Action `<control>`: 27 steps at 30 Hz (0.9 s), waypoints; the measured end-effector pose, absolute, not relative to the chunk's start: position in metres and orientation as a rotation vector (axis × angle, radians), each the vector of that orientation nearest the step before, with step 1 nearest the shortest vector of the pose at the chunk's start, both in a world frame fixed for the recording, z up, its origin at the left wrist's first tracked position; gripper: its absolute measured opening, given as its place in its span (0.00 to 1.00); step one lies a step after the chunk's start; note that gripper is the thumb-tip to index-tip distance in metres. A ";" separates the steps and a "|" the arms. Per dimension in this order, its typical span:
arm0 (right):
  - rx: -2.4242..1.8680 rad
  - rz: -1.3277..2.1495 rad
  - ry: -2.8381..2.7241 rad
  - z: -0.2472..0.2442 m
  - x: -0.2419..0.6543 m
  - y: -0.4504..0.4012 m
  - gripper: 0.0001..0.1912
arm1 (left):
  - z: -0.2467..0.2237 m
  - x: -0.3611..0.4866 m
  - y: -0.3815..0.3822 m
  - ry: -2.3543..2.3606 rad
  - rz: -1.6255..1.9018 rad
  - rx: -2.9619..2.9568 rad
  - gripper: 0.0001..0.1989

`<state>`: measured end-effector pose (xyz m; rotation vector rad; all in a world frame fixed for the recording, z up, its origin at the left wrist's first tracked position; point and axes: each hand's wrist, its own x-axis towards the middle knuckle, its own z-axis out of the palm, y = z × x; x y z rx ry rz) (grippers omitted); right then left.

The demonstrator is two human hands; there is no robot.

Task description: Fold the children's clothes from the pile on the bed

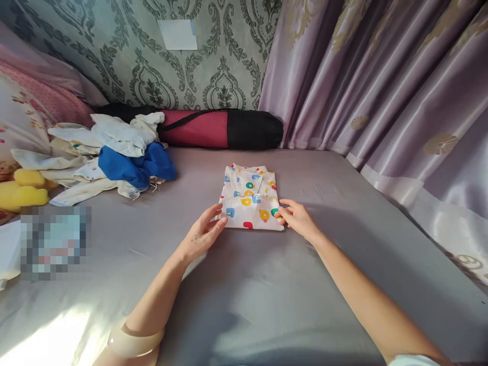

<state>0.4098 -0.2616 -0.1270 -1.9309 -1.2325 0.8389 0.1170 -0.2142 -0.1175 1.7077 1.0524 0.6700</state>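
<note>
Head view: a folded printed garment [249,190] lies flat on a grey sheet [267,290], between the two hands, its near edge toward the person.
Left hand: the left hand [202,236] is at the garment's near left corner, thumb and fingers parted; a pale bangle [135,343] circles the forearm.
Right hand: the right hand [297,218] is at the near right edge, fingers loosely bent; whether they pinch the cloth, I cannot tell.
In the way: the fingertips cover small parts of both side edges.
Clothes heap: a loose pile of pale clothes [82,178] sits to the left, well apart from the garment, with a blue cloth [133,165] on its right side.
Left edge: a yellow soft object [26,193] beside the heap; nearer, a blurred-out item [57,244], unreadable, next to a white object [8,249].
Far side: a long red and black bag [198,129] lies along the patterned wall [152,76], partly behind the heap.
Right side: shiny mauve curtains [343,76] hang to the sheet's edge.
</note>
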 end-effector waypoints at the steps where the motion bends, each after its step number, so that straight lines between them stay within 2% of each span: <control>1: -1.991 0.721 -1.287 -0.127 0.408 -0.263 0.20 | -0.120 0.117 -0.214 1.065 0.649 1.823 0.28; 5: -1.986 0.122 -1.685 -0.118 0.385 -0.271 0.22 | -0.136 0.116 -0.213 1.048 0.583 2.341 0.22; 7: -1.814 0.019 -1.971 -0.115 0.369 -0.272 0.24 | -0.143 0.116 -0.214 1.047 0.470 2.479 0.22; 9: -1.692 0.024 -2.203 -0.118 0.357 -0.269 0.26 | -0.145 0.115 -0.216 1.071 0.344 2.527 0.24; 12: -1.765 0.130 -2.318 -0.133 0.353 -0.262 0.29 | -0.143 0.113 -0.219 1.104 0.258 2.543 0.28; 16: -1.898 0.272 -2.332 -0.144 0.361 -0.255 0.32 | -0.140 0.111 -0.220 1.143 0.275 2.551 0.28; 20: -1.947 0.374 -2.366 -0.129 0.361 -0.254 0.33 | -0.140 0.110 -0.219 1.198 0.319 2.564 0.27; 23: -1.962 0.293 -2.355 -0.113 0.348 -0.249 0.32 | -0.139 0.109 -0.219 1.231 0.326 2.566 0.28; 27: -1.752 0.130 -2.419 -0.113 0.324 -0.236 0.31 | -0.139 0.108 -0.219 1.266 0.357 2.563 0.27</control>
